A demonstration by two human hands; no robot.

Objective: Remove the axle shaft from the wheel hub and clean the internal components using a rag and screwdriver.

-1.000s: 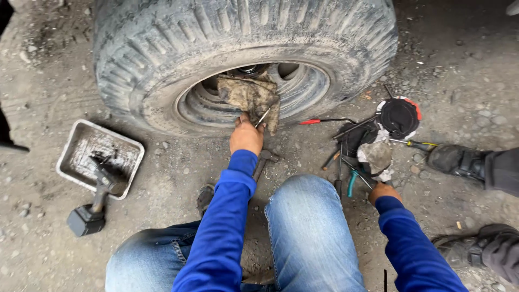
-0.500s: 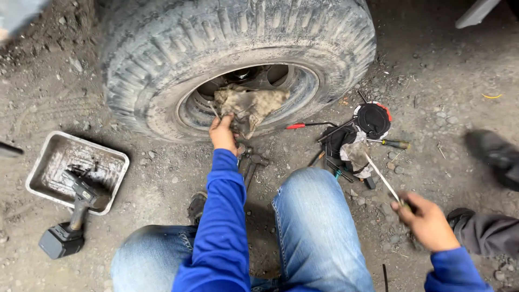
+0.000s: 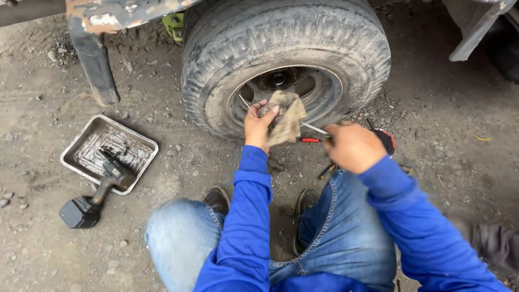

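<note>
Squatting at the worn black tyre (image 3: 286,48), you are pinching a grimy tan rag (image 3: 286,116) in your left hand (image 3: 258,125); your right hand (image 3: 352,147) is closing around a thin red-handled screwdriver (image 3: 309,139) just beside it, wiping apparently unfinished.

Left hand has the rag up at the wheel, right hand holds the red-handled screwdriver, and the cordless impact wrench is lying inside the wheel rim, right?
Not quite. The head view shows the cordless impact wrench lying across the edge of the metal tray on the ground, not inside the wheel rim. The left hand does hold the rag, the right hand the red-handled screwdriver.
</note>
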